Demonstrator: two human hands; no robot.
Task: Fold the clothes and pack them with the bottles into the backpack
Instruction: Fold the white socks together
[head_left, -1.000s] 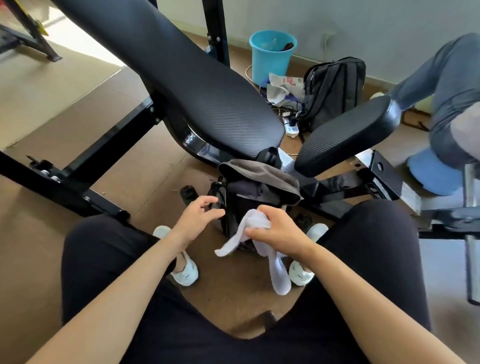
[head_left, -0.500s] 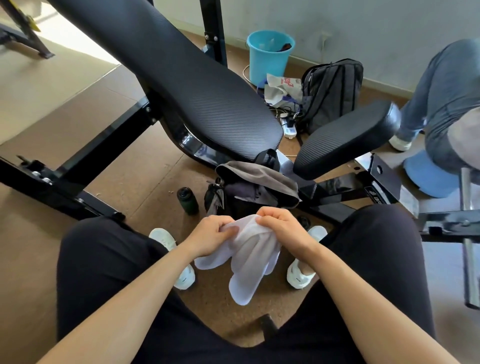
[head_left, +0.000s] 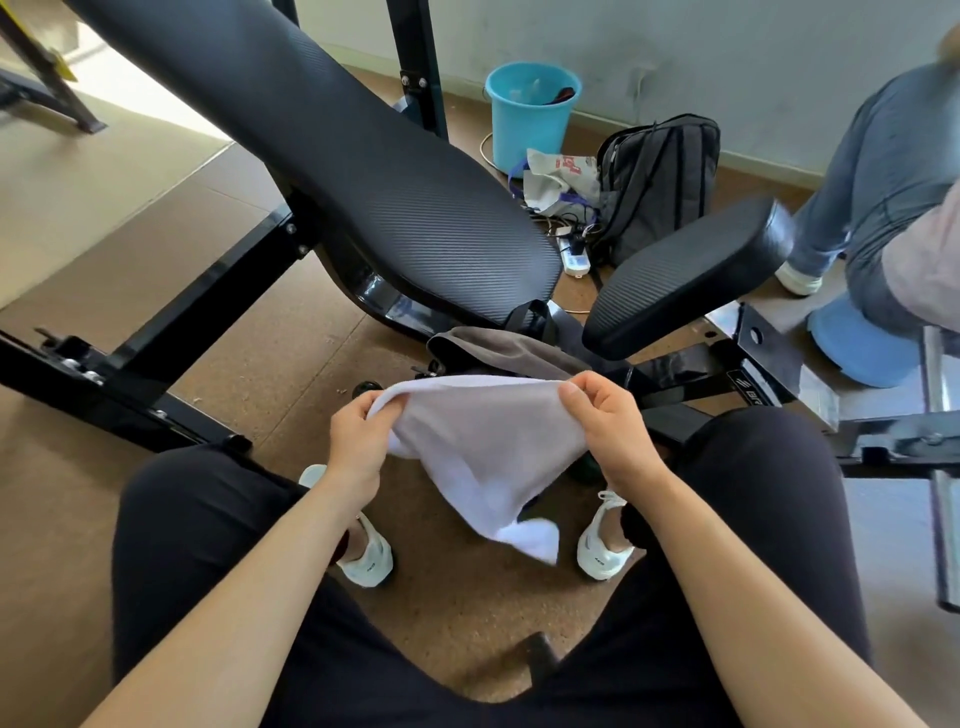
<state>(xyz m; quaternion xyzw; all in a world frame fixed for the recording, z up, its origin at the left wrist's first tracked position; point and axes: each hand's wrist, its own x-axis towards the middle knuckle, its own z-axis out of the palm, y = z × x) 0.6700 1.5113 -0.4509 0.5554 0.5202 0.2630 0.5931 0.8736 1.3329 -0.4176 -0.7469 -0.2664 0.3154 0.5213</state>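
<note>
1. Left grip (head_left: 358, 447) and right grip (head_left: 613, 431) each pinched the top edge of the white cloth (head_left: 483, 452), which hung spread between the knees, above the floor.
2. Cloth judged unfolded and unpacked.
3. Backpack (head_left: 498, 353) stood on the floor just behind it, contents hidden.
4. Dark bottle top (head_left: 367, 387) showed beside the backpack, judged unpacked.

White cloth (head_left: 483, 447) soft, matt — bench pad (head_left: 363, 171) ribbed black vinyl — frame (head_left: 208, 306) glossy metal.
</note>
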